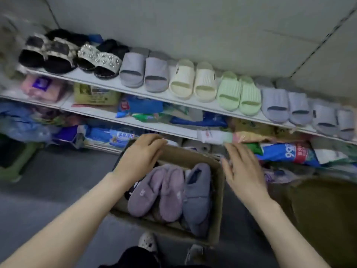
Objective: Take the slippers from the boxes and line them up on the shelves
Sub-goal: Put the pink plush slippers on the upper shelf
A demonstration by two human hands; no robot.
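Observation:
A cardboard box [216, 202] sits on the floor below me. Inside lie two fuzzy purple slippers [154, 192] and a grey-blue slipper [197, 198]. My left hand [141, 155] rests on the box's far left rim with fingers lightly bent. Over the box's far right corner hovers my right hand [243, 171], fingers straight and empty; it is blurred. The top shelf [108, 82] carries a row of paired slides: black-and-white ones [48, 53], grey [144, 74], cream [193, 82], green [239, 95] and more grey pairs [286, 107] to the right.
Lower shelves [135, 122] are crammed with packaged goods and bags. A second brown box [316, 213] stands at the right. A green stool [17, 161] is on the grey floor at the left. My feet in white clogs [148, 241] show below the box.

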